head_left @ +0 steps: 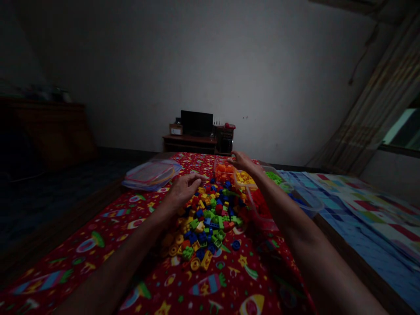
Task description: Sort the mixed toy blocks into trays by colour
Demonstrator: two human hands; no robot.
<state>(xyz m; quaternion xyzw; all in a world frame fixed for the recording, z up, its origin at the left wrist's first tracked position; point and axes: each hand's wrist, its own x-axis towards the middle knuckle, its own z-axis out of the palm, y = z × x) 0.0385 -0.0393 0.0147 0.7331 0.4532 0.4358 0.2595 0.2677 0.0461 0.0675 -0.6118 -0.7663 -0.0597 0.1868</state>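
A heap of mixed toy building bricks in yellow, green, blue and red lies on a red patterned cloth. My left hand is over the heap's far left edge, fingers stretched out to the right and nothing visible in them. Farther off, my right hand reaches above a clear box of orange bricks, its thumb and fingers apart. Beside that box stand a box of yellow bricks and a box of red bricks, the latter partly behind my right forearm.
Green bricks and blue bricks sit in boxes farther right. Stacked clear lids lie at the left. A bed with a checked cover adjoins on the right. A screen stands by the wall.
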